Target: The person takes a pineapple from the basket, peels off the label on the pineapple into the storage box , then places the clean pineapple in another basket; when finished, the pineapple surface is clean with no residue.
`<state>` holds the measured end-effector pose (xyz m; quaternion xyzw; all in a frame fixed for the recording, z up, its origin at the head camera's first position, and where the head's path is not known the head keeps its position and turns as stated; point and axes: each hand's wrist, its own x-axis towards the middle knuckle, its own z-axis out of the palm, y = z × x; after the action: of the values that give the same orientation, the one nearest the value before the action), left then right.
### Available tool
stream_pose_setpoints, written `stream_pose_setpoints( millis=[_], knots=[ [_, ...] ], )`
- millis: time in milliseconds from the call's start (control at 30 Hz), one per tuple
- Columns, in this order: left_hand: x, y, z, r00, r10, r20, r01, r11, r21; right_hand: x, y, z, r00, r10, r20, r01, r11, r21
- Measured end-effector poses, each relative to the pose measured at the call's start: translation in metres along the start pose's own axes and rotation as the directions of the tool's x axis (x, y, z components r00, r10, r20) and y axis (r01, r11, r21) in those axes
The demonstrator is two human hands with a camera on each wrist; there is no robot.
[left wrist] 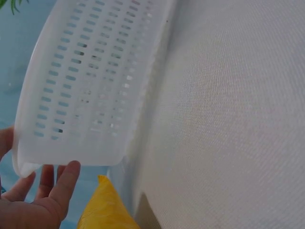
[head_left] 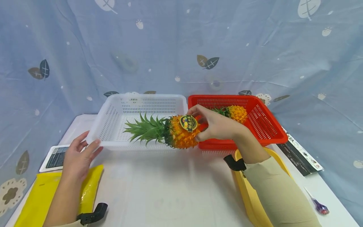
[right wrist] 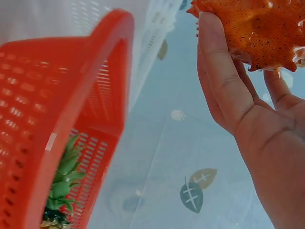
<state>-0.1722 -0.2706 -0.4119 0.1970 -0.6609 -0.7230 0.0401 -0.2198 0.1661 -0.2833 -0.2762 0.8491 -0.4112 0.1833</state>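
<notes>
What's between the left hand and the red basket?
The white basket, shown in the head view: the left hand holds its near-left corner, and the red basket stands beside its right end. The pineapple also overlaps that stretch.

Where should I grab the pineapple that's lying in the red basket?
I'd probably grip this pineapple round its plump yellow body, from above. It lies on its side, its spiky leaves pointing left, and the walls of the red basket stand around it.
</notes>
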Motion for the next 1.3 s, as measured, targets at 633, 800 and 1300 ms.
stream_pose_setpoints(
  millis=[633,800,1300],
  knots=[
    [0.002,-0.002,-0.001,1.000,0.015,0.002,-0.015,1.000,-0.006,-0.046,0.023,0.039,1.000,-0.008,0.026,0.005,0.995,0.104],
    [0.003,-0.003,0.001,1.000,0.011,0.002,-0.011,1.000,-0.019,-0.054,0.032,0.046,0.999,-0.007,0.041,0.002,0.993,0.120],
    [0.006,-0.002,0.002,1.000,-0.005,-0.006,0.005,1.000,-0.021,-0.056,0.053,0.070,0.991,0.091,0.100,-0.099,0.993,0.072]
  ],
)
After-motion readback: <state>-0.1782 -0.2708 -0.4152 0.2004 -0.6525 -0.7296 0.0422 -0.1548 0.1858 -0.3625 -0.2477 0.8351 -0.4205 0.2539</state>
